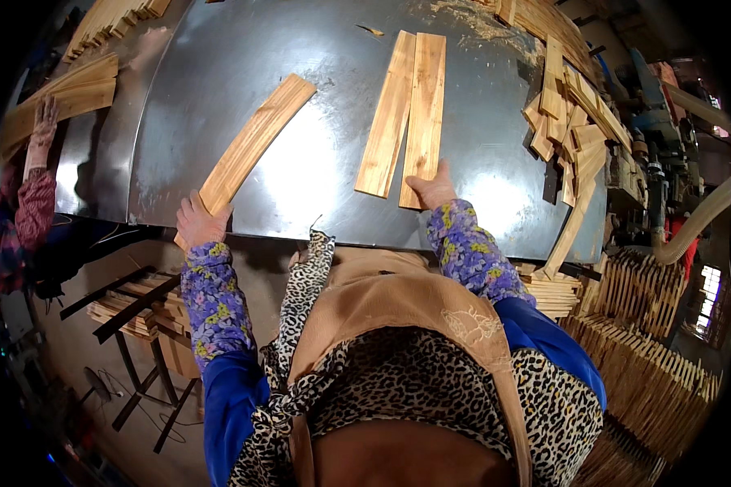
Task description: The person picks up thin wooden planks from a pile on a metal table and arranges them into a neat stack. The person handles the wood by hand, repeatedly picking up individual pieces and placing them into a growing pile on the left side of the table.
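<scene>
Head view: left hand [199,221] gripped the near end of an angled wooden slat [253,142] at the front edge of the metal table [317,174]. Right hand [433,189] pressed flat, fingers together, on the near end of the right slat of a touching pair [406,114]. Risk judged: the angled slat overhung the edge and could tip off if the grip loosened.

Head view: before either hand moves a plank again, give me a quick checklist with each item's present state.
1. Left hand on near end of the angled plank: ok.
2. Right hand touching near end of the right plank of the pair: ok.
3. Pair lying side by side, flat: ok.
4. Metal table bare between planks: ok.
5. Co-worker's hand apart from both planks: ok.
6. Fingers closed around a plank: cannot tell.
</scene>
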`<state>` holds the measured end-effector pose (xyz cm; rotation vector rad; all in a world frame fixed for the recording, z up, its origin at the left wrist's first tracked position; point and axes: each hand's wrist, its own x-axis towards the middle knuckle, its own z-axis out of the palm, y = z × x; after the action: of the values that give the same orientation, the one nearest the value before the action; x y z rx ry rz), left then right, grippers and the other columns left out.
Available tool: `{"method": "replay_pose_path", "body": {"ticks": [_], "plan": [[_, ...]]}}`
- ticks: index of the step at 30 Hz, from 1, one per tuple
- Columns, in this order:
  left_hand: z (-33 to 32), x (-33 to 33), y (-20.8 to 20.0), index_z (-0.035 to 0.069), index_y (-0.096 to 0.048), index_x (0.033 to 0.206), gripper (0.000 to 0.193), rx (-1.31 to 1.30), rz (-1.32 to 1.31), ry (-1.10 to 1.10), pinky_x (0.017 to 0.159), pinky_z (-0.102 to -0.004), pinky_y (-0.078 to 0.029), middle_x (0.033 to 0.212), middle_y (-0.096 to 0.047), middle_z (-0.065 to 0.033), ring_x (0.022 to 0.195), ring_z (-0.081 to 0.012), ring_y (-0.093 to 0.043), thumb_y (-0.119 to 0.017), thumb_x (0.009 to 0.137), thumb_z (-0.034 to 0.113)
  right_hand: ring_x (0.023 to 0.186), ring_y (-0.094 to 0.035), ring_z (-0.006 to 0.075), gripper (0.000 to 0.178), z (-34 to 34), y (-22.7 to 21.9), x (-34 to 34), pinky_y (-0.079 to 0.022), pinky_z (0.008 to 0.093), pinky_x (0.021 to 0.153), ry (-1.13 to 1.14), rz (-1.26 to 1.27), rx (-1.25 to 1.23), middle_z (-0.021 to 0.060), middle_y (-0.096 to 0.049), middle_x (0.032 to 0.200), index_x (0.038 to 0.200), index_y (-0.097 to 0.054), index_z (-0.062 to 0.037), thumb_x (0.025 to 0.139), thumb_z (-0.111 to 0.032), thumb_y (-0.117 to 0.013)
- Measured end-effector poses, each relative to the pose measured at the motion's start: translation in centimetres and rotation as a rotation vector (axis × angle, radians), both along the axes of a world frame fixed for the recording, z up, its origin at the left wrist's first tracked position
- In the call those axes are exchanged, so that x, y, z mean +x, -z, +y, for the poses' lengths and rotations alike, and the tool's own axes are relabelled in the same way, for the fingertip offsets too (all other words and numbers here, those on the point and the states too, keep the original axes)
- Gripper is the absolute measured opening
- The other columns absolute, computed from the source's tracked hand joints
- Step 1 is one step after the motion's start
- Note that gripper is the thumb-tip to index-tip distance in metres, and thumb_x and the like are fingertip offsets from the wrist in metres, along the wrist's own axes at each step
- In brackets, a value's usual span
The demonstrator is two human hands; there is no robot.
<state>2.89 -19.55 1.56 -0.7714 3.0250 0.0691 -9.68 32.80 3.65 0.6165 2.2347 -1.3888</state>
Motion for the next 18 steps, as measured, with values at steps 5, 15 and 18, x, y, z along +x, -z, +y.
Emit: {"method": "replay_pose_path", "body": {"ticks": [5,15,18], "plan": [[-0.9,0.0,-3.3,0.008,-0.058,0.143,0.095,0.164,-0.184,0.001,0.101,-0.0513,-0.055,0.134,-0.065,-0.023,0.122,-0.0421,-0.067,-0.085,0.072,0.065,0.111,-0.073,0.0253,0.055,-1.8,0.6,1.1,-0.056,0.0386,0.099,0.061,0.174,-0.142,0.0167,-0.076,0.123,0.143,-0.063,0.007,0.106,-0.034,-0.066],[4.9,4.5,-5.8,-0.006,-0.077,0.119,0.065,1.109,-0.072,-0.37,0.084,-0.0402,-0.06,0.098,-0.08,-0.0199,0.087,-0.0293,-0.077,-0.084,0.082,0.047,0.115,-0.075,0.0313,0.057,-7.2,1.0,-1.1,-0.056,0.0421,0.102,-0.091,0.107,0.197,0.0225,-0.077,0.126,0.139,-0.068,0.0052,0.104,-0.04,-0.066],[5.1,7.1,-1.8,-0.007,-0.081,0.106,0.053,1.196,0.099,-0.352,0.08,-0.0408,-0.058,0.096,-0.08,-0.0184,0.084,-0.0247,-0.074,-0.079,0.088,0.043,0.121,-0.073,0.0362,0.071,-3.8,6.5,-2.4,-0.054,0.0444,0.107,-0.13,0.185,0.224,0.0269,-0.075,0.131,0.146,-0.063,0.0046,0.098,-0.047,-0.071]]}}
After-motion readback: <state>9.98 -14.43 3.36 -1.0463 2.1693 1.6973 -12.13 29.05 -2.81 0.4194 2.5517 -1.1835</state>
